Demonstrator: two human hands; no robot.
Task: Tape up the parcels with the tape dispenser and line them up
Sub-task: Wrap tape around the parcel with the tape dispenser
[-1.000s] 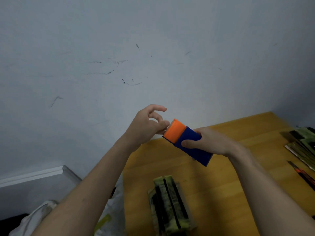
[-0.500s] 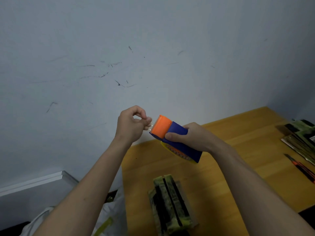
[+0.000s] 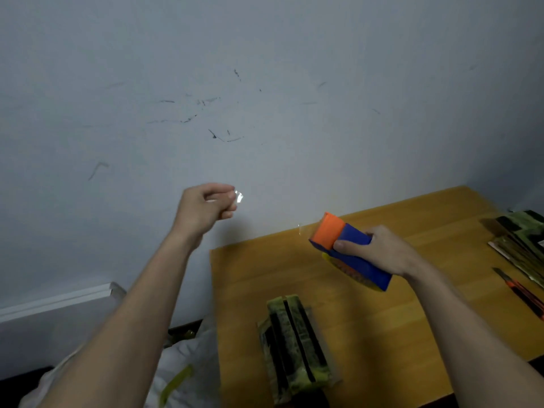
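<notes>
Right hand grasps blue-orange tape dispenser at frame centre-right above wooden table; left hand, centre-left, pinches clear tape end.

So we've got a yellowish wooden table pushed up against a scuffed pale wall. Near the front edge, roughly in the middle, lies a parcel wrapped in green-and-black patterned stuff, its long side running away from us. Over at the right edge we can see a stack of similar green-and-black parcels, partly cut off by the frame. Just in front of that stack lies an orange-and-black utility knife, angled along the table's right side.
</notes>
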